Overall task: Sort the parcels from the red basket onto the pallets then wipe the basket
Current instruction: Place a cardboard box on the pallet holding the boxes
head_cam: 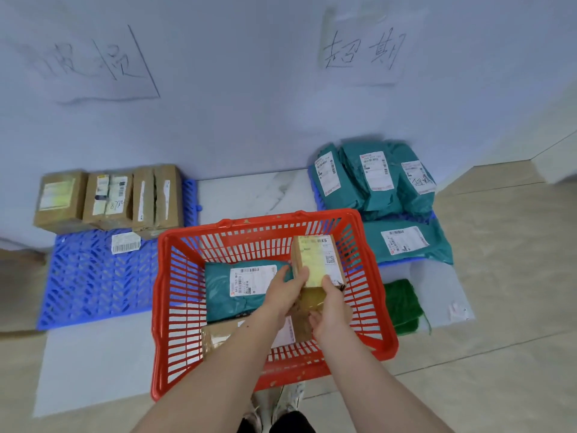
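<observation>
The red basket (pixel 175 295) stands on the floor in front of me. Above its right half, my left hand (pixel 285 290) and my right hand (pixel 331 303) both grip a small brown cardboard box (pixel 317 259) with a white label, held upright. Inside the basket lie a teal mailer bag (pixel 237 292) and another brown box (pixel 218 335), partly hidden by my left forearm. The left blue pallet (pixel 93 276) carries three brown boxes (pixel 107 200) along its far edge. On the right blue pallet (pixel 315 189) lie several teal mailer bags (pixel 374 179).
A green cloth (pixel 402 304) lies on the floor right of the basket. A loose white label (pixel 125 242) rests on the left pallet. Handwritten signs (pixel 362 51) hang on the wall above each pallet. My shoes (pixel 287 398) are just behind the basket.
</observation>
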Demonstrator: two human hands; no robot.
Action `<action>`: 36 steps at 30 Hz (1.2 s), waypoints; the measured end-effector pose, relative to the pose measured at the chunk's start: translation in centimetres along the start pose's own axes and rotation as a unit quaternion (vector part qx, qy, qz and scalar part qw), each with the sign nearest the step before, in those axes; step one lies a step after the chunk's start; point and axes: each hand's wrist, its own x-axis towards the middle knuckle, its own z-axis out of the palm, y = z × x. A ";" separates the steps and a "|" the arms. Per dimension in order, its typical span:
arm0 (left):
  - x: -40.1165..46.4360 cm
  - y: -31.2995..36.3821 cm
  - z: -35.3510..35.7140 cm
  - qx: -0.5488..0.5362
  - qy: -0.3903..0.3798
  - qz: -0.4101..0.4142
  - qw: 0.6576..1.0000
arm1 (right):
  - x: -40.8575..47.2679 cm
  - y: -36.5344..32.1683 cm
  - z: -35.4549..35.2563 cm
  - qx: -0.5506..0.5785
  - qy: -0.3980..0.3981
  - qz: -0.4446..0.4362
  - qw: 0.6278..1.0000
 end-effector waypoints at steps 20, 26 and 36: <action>-12.5 3.8 -7.7 -0.060 -0.014 0.157 0.986 | -11.8 -4.1 -1.0 -0.267 -0.237 -0.117 0.927; -13.1 4.0 -9.3 -0.061 -0.020 0.174 0.983 | -12.4 -4.3 0.0 -0.296 -0.259 -0.151 0.907; -13.4 3.8 -10.3 -0.068 -0.009 0.187 0.980 | -12.6 -3.9 0.6 -0.310 -0.276 -0.158 0.896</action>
